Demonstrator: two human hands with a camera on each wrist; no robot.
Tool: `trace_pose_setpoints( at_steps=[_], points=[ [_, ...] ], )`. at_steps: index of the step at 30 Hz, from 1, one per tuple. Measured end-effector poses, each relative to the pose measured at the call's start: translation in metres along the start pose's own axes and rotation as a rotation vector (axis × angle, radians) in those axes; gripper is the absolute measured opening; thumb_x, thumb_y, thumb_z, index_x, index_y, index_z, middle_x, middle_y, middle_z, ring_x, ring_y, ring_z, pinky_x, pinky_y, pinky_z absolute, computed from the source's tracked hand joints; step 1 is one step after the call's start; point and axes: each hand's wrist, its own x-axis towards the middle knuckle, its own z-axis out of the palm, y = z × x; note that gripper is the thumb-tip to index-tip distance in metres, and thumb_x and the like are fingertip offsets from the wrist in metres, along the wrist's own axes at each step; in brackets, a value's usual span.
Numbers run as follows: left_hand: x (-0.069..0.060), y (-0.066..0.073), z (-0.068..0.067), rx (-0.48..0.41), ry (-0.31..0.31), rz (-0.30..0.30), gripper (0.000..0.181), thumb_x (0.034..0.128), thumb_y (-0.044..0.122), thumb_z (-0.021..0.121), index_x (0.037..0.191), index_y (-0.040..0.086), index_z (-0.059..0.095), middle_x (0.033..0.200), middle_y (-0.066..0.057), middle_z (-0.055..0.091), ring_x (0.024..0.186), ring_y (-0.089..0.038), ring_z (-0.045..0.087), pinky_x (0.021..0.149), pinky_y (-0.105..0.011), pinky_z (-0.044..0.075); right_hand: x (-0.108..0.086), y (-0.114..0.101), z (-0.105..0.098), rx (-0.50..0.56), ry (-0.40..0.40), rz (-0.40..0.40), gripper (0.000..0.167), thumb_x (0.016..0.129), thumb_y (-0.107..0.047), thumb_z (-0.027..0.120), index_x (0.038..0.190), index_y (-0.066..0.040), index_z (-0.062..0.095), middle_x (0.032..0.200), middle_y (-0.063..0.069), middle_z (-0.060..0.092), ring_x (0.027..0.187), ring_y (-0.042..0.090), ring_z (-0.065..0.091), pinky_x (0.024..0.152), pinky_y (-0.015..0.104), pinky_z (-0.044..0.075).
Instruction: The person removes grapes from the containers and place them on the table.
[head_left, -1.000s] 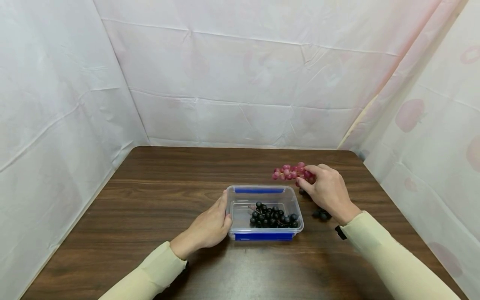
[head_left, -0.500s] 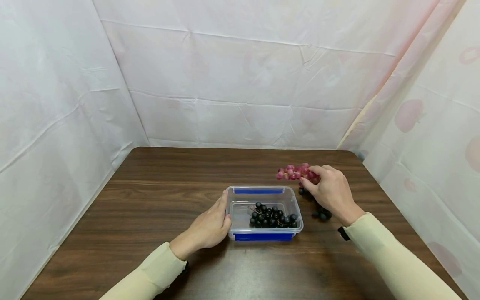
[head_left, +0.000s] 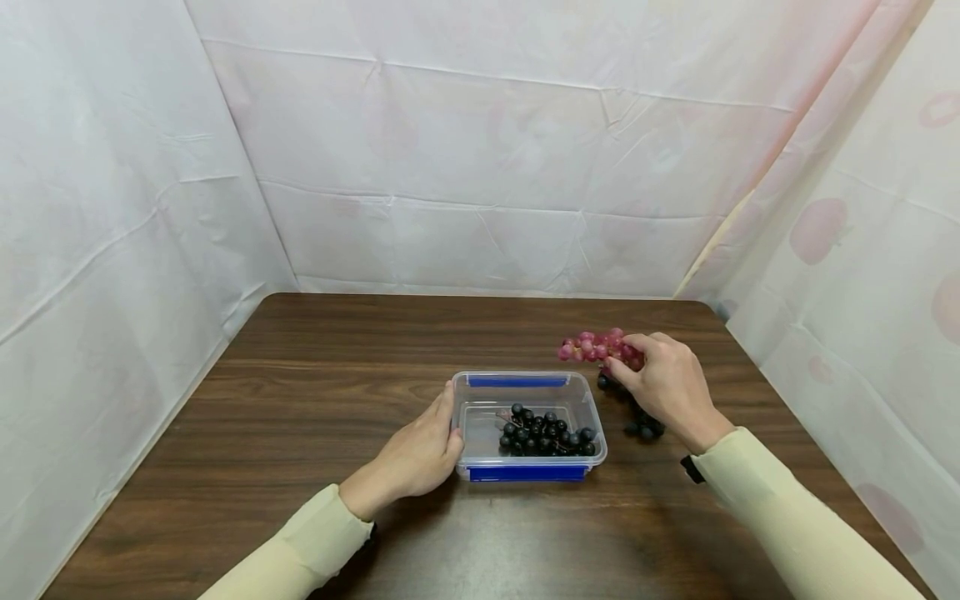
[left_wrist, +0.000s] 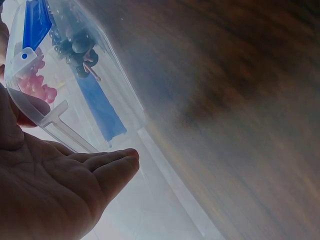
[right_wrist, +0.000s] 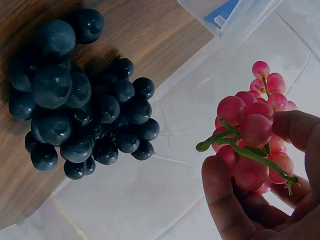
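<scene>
A bunch of pink-red grapes (head_left: 588, 345) hangs above the table, pinched between the thumb and fingers of my right hand (head_left: 670, 385). Its green stem (right_wrist: 250, 152) shows in the right wrist view. My left hand (head_left: 417, 448) lies against the left wall of a clear plastic container (head_left: 477, 417) with blue clips, fingers straight along the side and thumb by the rim. Inside the container rests a bunch of black grapes (head_left: 542, 433), toward its right side. A second black bunch (right_wrist: 85, 110) lies on the table below my right hand, partly hidden by it in the head view.
The brown wood-grain table (head_left: 315, 400) carries the container near its middle. White sheets (head_left: 480, 167) hang behind and on both sides. No lid is seen in these views.
My right hand has drifted a little to the right with the red grapes, uncovering more of the black bunch on the table. The left hand and container have kept still.
</scene>
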Motion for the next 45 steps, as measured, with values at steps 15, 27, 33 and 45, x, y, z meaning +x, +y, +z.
trace_pose_setpoints(
  at_steps=[15,27,33,45],
  points=[
    [-0.001,0.000,0.000,0.009,0.004,0.007,0.072,0.1055,0.022,0.045,0.161,-0.007,0.009,0.166,-0.021,0.023,0.152,-0.029,0.027,0.121,-0.046,0.029,-0.002,0.004,-0.004,-0.018,-0.010,-0.002,0.025,0.085,-0.022,0.079,0.100,-0.002,0.078,0.074,0.009,0.064,0.059,0.021,0.052,0.052,0.039,0.045],
    [0.001,0.001,0.001,0.014,0.009,0.014,0.073,0.1050,0.022,0.046,0.161,-0.007,0.009,0.165,-0.023,0.024,0.151,-0.030,0.029,0.120,-0.046,0.031,-0.002,0.012,-0.007,-0.025,-0.011,0.007,0.027,0.085,-0.023,0.080,0.100,-0.001,0.078,0.076,0.010,0.066,0.062,0.023,0.056,0.054,0.040,0.045],
    [0.000,0.001,0.000,0.021,0.004,0.014,0.074,0.1047,0.022,0.046,0.161,-0.007,0.009,0.165,-0.023,0.024,0.151,-0.029,0.029,0.120,-0.045,0.031,-0.002,0.013,-0.009,-0.026,-0.012,0.002,0.026,0.085,-0.022,0.080,0.100,-0.001,0.078,0.073,0.008,0.064,0.061,0.021,0.054,0.052,0.036,0.043],
    [0.001,0.001,0.000,0.019,0.011,0.016,0.073,0.1048,0.022,0.047,0.161,-0.008,0.011,0.165,-0.023,0.024,0.151,-0.030,0.030,0.120,-0.046,0.032,-0.003,0.016,-0.013,-0.027,-0.029,0.024,0.027,0.086,-0.022,0.079,0.103,-0.001,0.077,0.076,0.009,0.066,0.061,0.021,0.055,0.053,0.037,0.043]
  ],
)
